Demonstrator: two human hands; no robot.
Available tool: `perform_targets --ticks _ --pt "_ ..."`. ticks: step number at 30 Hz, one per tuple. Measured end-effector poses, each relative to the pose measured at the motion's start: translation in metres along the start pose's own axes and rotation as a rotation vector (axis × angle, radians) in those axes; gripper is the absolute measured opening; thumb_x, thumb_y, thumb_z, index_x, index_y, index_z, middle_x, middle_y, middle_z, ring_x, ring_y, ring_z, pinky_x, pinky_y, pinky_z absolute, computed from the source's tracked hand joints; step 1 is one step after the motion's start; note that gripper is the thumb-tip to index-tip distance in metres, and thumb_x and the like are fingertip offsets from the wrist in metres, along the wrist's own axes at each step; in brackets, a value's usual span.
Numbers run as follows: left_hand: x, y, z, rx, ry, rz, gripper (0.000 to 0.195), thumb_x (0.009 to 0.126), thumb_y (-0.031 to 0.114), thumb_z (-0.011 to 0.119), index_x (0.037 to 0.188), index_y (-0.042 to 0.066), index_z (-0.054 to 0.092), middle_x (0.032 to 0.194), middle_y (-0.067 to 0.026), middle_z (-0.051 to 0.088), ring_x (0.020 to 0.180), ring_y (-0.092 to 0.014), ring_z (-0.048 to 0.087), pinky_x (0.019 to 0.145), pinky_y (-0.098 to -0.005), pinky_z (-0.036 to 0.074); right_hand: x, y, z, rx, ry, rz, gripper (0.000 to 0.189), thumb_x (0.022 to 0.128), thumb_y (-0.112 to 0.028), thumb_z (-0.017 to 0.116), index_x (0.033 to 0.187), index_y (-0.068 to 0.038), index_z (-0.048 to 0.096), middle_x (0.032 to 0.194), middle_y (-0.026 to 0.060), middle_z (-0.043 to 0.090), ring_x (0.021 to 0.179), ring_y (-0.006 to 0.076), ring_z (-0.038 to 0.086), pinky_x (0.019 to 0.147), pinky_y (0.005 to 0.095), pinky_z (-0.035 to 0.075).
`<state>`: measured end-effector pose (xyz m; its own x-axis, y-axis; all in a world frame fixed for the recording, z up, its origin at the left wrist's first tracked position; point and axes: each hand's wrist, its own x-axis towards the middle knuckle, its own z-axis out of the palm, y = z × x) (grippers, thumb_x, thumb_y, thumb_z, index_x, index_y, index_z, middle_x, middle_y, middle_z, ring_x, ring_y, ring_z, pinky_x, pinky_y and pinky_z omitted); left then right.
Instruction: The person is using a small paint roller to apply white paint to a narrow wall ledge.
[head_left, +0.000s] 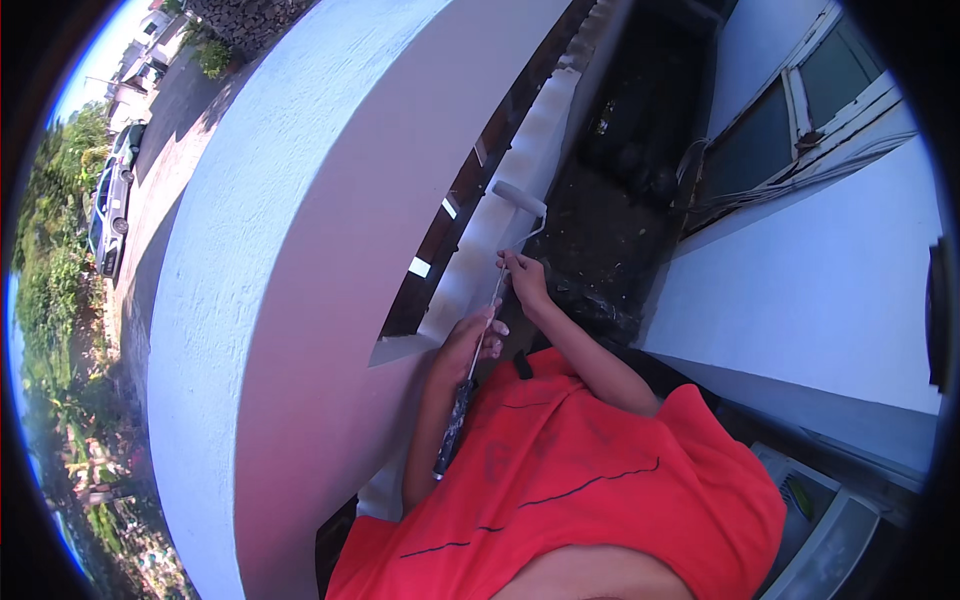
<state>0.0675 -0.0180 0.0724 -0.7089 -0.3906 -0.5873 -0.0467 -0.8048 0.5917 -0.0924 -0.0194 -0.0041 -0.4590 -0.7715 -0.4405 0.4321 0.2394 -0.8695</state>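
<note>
A paint roller runs diagonally in front of my red shirt, its pale sleeve (519, 199) at the far end. The sleeve lies over a white, wavy-edged surface (469, 259); whether they touch I cannot tell. My right hand (525, 279) pinches the thin metal rod (534, 231) below the sleeve's bend. Closer to my body, my left hand (471, 343) holds the same rod, with white paint on its fingertips. Below that hand, the dark, paint-spattered handle (453, 435) points down towards my lap.
A thick curved white wall (322, 262) rises on the left, beside a dark slatted beam (450, 217). On the right are a weathered window frame (799, 112), loose cables (810, 176) and a white wall (810, 285). A plastic container (832, 525) stands lower right. Cars (112, 202) are parked outside.
</note>
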Motion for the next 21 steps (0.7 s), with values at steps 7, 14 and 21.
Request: perform_targets --ticks 7,14,21 --pt "-0.091 -0.046 -0.025 0.178 -0.022 0.096 0.059 0.088 0.024 0.046 0.134 0.006 0.014 0.109 -0.0112 0.05 0.079 -0.012 0.051 0.071 -0.026 0.044 -0.004 0.014 0.02 -0.347 0.116 -0.121 0.03 0.086 -0.023 0.047 0.095 0.001 0.061 0.076 0.0037 0.061 0.066 0.0087 0.05 0.062 0.0226 0.04" --pt "-0.145 -0.092 -0.05 0.402 0.143 0.112 0.062 0.082 0.017 0.055 0.132 0.006 0.022 0.094 -0.008 0.055 0.073 -0.01 0.051 0.065 -0.0232 0.044 -0.024 0.035 0.03 -0.315 0.218 -0.133 0.029 0.086 -0.022 0.048 0.092 0.002 0.062 0.078 0.0079 0.063 0.079 0.0119 0.056 0.076 0.0248 0.039" --pt "-0.203 -0.11 -0.061 0.448 0.256 -0.085 0.048 0.082 0.02 0.055 0.125 0.009 0.035 0.06 0.0042 0.043 0.045 -0.005 0.04 0.039 -0.02 0.033 -0.057 0.067 0.033 -0.39 0.184 -0.118 0.03 0.084 -0.025 0.049 0.092 0.0 0.063 0.077 0.0071 0.065 0.077 0.0121 0.058 0.074 0.024 0.04"
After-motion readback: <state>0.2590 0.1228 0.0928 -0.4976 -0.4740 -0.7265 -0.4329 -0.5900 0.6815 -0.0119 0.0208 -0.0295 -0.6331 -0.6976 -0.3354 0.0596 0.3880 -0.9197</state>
